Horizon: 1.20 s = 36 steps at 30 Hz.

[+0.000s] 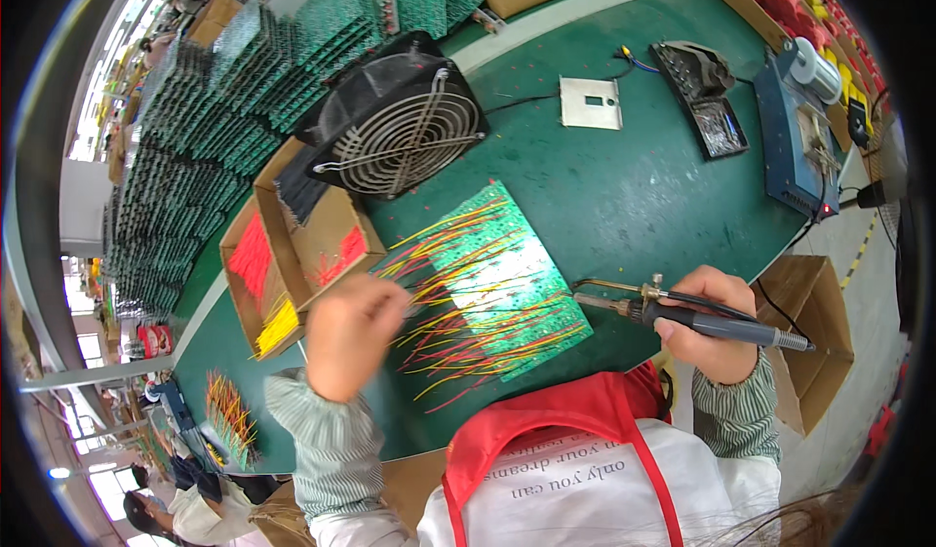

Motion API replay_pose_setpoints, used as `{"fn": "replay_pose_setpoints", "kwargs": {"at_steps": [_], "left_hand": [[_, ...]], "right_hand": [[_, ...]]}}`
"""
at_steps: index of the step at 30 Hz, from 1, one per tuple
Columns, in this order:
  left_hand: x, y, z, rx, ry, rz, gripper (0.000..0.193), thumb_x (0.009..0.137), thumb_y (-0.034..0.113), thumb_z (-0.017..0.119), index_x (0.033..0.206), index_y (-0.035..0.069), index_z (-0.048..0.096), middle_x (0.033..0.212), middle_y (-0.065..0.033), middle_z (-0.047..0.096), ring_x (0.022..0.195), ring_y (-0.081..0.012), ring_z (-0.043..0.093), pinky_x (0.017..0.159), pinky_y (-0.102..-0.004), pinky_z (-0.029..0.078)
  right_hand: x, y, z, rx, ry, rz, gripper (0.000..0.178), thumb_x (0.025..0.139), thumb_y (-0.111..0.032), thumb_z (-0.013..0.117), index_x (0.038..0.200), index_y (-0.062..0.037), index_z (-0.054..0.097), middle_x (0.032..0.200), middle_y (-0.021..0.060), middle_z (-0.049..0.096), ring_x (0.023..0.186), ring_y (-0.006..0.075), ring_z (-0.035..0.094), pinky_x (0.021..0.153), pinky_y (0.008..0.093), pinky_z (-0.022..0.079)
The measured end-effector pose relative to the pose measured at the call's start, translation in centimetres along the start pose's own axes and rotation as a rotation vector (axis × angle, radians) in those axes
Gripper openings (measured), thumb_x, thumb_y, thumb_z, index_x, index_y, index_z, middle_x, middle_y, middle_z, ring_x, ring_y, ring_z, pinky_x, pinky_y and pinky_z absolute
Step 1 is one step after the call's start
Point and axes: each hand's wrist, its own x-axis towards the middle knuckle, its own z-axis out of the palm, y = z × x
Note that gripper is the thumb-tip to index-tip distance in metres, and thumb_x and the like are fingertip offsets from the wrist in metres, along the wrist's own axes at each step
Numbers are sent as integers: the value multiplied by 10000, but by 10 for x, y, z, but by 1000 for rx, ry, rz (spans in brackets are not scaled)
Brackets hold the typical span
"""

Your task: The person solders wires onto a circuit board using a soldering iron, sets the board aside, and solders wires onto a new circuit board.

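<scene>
A green circuit board [512,284] lies on the green table in front of me, with rows of red and yellow wires [458,337] sticking out past its left side. My right hand [717,323] is wrapped round a soldering iron [697,321] with a thin brass feed tube [609,284] along it; the tip points at the board's right edge. To the left of the wires, near the cardboard box, my left hand [356,332] is closed, thumb and fingers together and slightly blurred. Whatever it pinches, if anything, is too small to make out.
A divided cardboard box [366,240] holds red, yellow and black wires. Beyond it stand a black fan [405,123] and stacked boards [244,69]. A blue soldering machine [790,137], black tray [702,98] and white plate [591,103] sit at the far right. An open carton [814,342] stands beside the table.
</scene>
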Motion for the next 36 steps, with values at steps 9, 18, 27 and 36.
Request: {"fn": "replay_pose_setpoints", "kwargs": {"at_steps": [9, 18, 27, 36], "left_hand": [[54, -114, -22, -66, 19, -241, 239, 815, 174, 680, 884, -54, 663, 709, -94, 632, 615, -143, 578, 587, -293, 464], [71, -114, -21, -12, -144, -261, 203, 840, 162, 650, 875, -38, 657, 712, -116, 632, 626, -174, 585, 604, -322, 466], [62, -131, -11, -98, 67, -152, 154, 878, 120, 606, 927, -25, 618, 690, -93, 618, 574, -150, 570, 562, -298, 460], [60, -119, -15, -278, 81, -380, 161, 873, 72, 621, 982, -47, 636, 738, -49, 642, 585, -80, 552, 539, -219, 457]], "right_hand": [[5, -5, 13, 16, -19, -14, 209, 679, -128, 734, 786, -4, 604, 617, 48, 612, 518, 95, 563, 509, 229, 437], [10, -3, 18, 43, -16, 51, 189, 676, -118, 718, 765, -9, 592, 610, 40, 608, 512, 100, 569, 499, 237, 437], [14, -1, 19, 71, -26, 60, 191, 689, -123, 720, 771, -8, 593, 611, 39, 606, 509, 98, 567, 497, 235, 436], [13, -2, 17, 73, -32, 29, 192, 689, -119, 722, 775, -4, 594, 608, 40, 603, 510, 97, 566, 499, 234, 437]]}}
